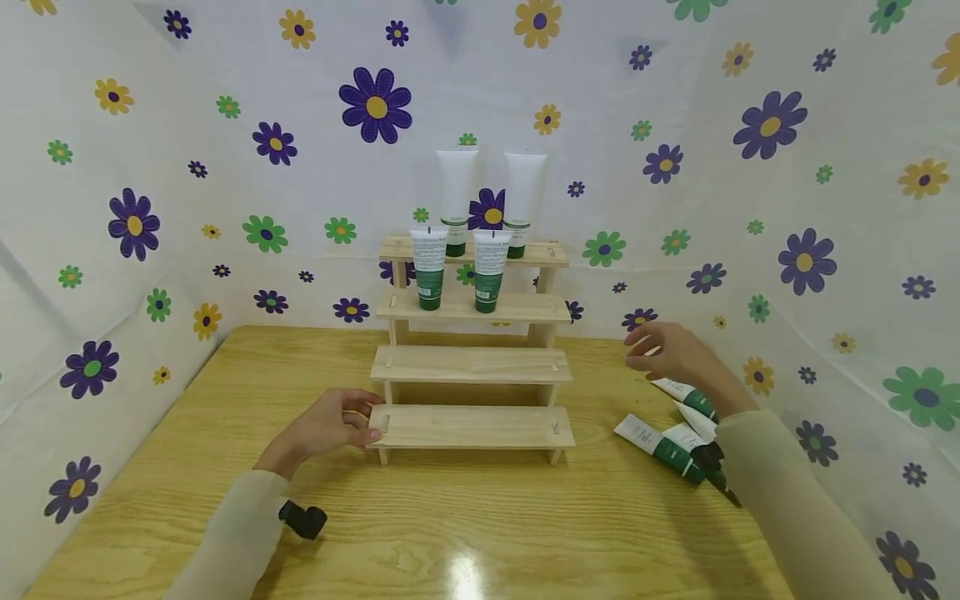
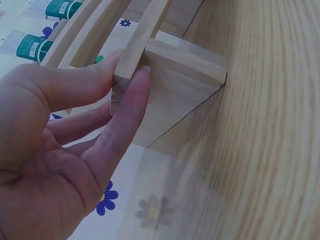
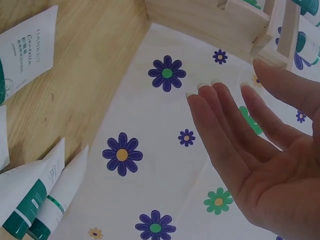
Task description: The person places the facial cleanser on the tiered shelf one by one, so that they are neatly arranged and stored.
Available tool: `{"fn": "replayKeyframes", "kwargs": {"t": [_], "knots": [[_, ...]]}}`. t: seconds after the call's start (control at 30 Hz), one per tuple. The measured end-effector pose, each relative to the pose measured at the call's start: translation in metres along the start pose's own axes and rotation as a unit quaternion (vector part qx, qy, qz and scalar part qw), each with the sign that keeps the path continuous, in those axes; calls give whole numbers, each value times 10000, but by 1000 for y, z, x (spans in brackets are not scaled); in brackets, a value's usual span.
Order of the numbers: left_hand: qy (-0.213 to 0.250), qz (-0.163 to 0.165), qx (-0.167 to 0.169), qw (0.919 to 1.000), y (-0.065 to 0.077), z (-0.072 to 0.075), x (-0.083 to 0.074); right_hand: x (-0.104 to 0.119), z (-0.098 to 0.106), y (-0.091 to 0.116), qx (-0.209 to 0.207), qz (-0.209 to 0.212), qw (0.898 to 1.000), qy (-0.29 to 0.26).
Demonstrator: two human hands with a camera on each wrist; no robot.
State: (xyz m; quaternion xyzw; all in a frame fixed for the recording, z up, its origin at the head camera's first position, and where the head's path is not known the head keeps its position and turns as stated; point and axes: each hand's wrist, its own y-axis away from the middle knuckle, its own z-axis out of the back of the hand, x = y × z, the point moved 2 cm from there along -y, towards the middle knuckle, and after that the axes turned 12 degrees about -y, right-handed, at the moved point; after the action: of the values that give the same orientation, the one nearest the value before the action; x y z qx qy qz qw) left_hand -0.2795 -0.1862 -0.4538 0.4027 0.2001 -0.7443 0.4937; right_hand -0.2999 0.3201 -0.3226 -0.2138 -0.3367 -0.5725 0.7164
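A stepped wooden display rack [image 1: 472, 364] stands on the table. My left hand [image 1: 330, 429] is at the left end of its lowest shelf; in the left wrist view, thumb and fingers [image 2: 135, 105] pinch that shelf's end. Two large white tubes with green caps [image 1: 456, 196] stand on the top shelf, and two smaller white-and-green tubes [image 1: 429, 268] on the shelf below. My right hand [image 1: 667, 354] hovers with relaxed, empty fingers, right of the rack and above several loose tubes [image 1: 660, 450] lying on the table.
The wood-grain table [image 1: 450, 508] is enclosed by a white cloth backdrop [image 1: 300, 183] with printed flowers. In the right wrist view, loose tubes [image 3: 30, 55] lie along the left side. The two lower shelves [image 1: 472, 425] hold no tubes.
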Motion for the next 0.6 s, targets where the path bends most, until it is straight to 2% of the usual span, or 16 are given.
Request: {"fn": "replayKeyframes", "kwargs": {"t": [0.27, 0.43, 0.6], "knots": [[-7, -1, 15, 10000, 0, 1, 1, -24, -2, 9, 554, -518, 9965, 365], [-64, -57, 72, 9999, -1, 1, 1, -40, -5, 15, 1041, -665, 9921, 233], [-108, -103, 114, 9998, -1, 1, 2, -54, -10, 20, 1210, -686, 9900, 228]]}}
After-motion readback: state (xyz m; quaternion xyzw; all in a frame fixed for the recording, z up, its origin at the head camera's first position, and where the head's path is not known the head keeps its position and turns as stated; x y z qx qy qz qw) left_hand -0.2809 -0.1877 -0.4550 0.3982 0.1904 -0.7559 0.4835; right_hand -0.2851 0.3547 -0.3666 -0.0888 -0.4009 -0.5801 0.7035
